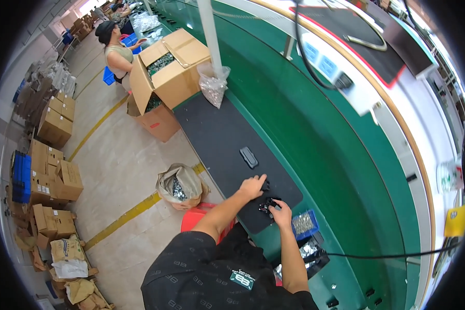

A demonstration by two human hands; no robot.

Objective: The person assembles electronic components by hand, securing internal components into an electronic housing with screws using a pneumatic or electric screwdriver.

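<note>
Right hand (282,213) curled over a small cluster of black parts (267,207) on the black mat (217,134), fingers bent down onto them; closed grip or mere touch, cannot tell. Left hand (253,186) just at 11 o'clock from the right, flat on the mat, fingertips touching another small black piece (265,185) at its 3 o'clock, fingers slightly spread, nothing clamped. At 12 o'clock from the left hand, well clear, 1 dark rectangular part (248,157) lying alone on the mat. At 4 o'clock from the right hand, just beside the mat's end, a blue tray (304,224) of small metal pieces. Further at 12 o'clock, a clear bag (213,85) of parts against a white post (210,31), and open cardboard boxes (168,67). At 9 o'clock, on the floor, an open sack (180,185).
</note>
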